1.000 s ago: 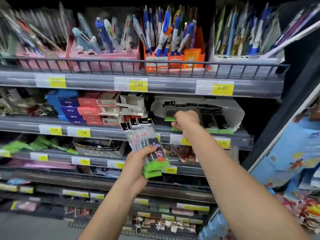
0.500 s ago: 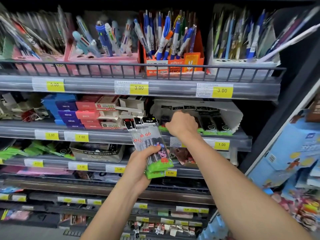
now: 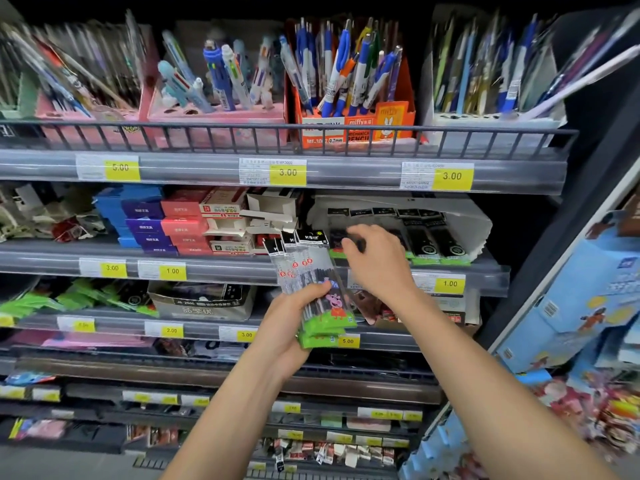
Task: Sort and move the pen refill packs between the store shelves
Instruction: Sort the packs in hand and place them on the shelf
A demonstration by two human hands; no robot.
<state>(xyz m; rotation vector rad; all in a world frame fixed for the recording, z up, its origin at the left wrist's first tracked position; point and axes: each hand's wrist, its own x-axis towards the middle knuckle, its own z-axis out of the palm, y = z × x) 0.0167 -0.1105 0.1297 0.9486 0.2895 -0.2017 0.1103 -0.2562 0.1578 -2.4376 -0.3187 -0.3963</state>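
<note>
Left hand (image 3: 284,327) grips fanned refill packs (image 3: 311,289): long axis near upright, black headers up, tilted left, green ends down. Right hand (image 3: 375,261) relaxed, holding nothing, hovering at the second shelf (image 3: 207,268) before shelved packs (image 3: 429,237). Store aisle, price-tagged shelves.

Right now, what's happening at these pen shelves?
A person is sorting pen refill packs at a stationery shelf. The left hand grips a fanned bunch of refill packs with black tops and green bottoms, held in front of the shelves. The right hand reaches toward a row of similar black packs lying in a white tray on the second shelf, fingers loosely curled above them, holding nothing visible.
</note>
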